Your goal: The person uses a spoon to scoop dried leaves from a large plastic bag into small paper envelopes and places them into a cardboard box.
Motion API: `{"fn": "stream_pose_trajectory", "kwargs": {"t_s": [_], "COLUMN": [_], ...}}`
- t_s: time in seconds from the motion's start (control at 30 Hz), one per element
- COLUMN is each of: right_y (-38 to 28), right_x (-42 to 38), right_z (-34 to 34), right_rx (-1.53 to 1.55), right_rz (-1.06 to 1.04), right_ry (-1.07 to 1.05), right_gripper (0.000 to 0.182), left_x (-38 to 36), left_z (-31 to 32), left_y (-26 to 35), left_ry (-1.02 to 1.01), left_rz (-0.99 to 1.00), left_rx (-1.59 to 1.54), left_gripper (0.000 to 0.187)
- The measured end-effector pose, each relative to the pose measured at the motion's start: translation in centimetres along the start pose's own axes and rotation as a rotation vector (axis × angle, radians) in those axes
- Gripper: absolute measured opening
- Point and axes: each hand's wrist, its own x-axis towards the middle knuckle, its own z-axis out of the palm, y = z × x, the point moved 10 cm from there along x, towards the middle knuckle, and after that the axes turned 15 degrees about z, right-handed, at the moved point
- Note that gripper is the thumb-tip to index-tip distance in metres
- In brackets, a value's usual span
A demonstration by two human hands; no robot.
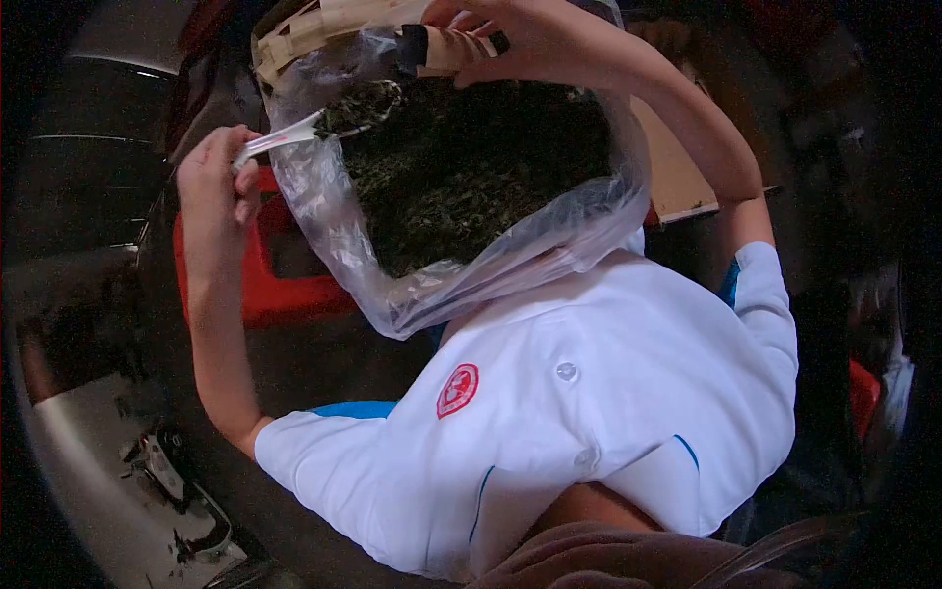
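My left hand (214, 175) is closed round the handle of a white scoop (280, 139). Dark dried leaves lie in its bowl, which is over the left part of a clear plastic bag (343, 236). More dark leaves (461, 201) fill this wide-open bag. At the bag's far edge, the fingers of my right hand (486, 39) are bent round a small tan and black object (442, 49), whose exact shape is hard to make out. The scoop's bowl is below and left of that object, apart from it.
Tan strips (309, 37) show at the bag's far left rim. A red plastic stool (280, 299) stands left of the bag, partly behind it. Cardboard (672, 167) is at the right. Black tool-like items (162, 466) lie at the lower left.
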Motion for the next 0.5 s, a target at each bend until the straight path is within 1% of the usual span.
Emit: {"fn": "stream_pose_trajectory", "kwargs": {"t_s": [0.07, 0.1, 0.17, 0.27, 0.37, 0.47, 0.5], "right_y": [-0.7, -0.7, -1.0, -1.2, -0.6, -0.5, -0.7], "right_x": [0.2, 0.6, 1.0, 0.7, 0.9, 0.8, 0.6], "right_z": [0.3, 0.8, 1.5, 1.3, 2.7, 2.7, 2.4], "right_rx": [-0.014, -0.01, -0.004, 0.077, 0.126, 0.176, 0.131], "right_rz": [-0.07, -0.015, 0.098, 0.053, 0.122, 0.09, 0.052], "right_ry": [0.022, -0.036, -0.151, -0.069, -0.207, -0.181, -0.123], "right_gripper": [0.04, 0.038, 0.034, 0.031, 0.033, 0.036, 0.037], "left_x": [-0.2, -0.2, -0.2, -0.1, -0.1, -0.1, -0.4], "left_z": [-1.0, -1.1, -1.4, -1.5, -1.6, -1.0, -0.5], "left_y": [1.4, 2.2, 3.5, 4.8, 6.1, 7.4, 8.4], "left_ry": [0.035, 0.02, 0.054, 0.063, 0.078, 0.045, 0.067], "left_rz": [0.007, 0.016, 0.034, 0.122, 0.232, 0.302, 0.368], "left_rx": [0.023, 0.042, 0.065, 0.089, 0.151, 0.205, 0.281], "left_gripper": [0.019, 0.02, 0.019, 0.021, 0.024, 0.023, 0.023]}}
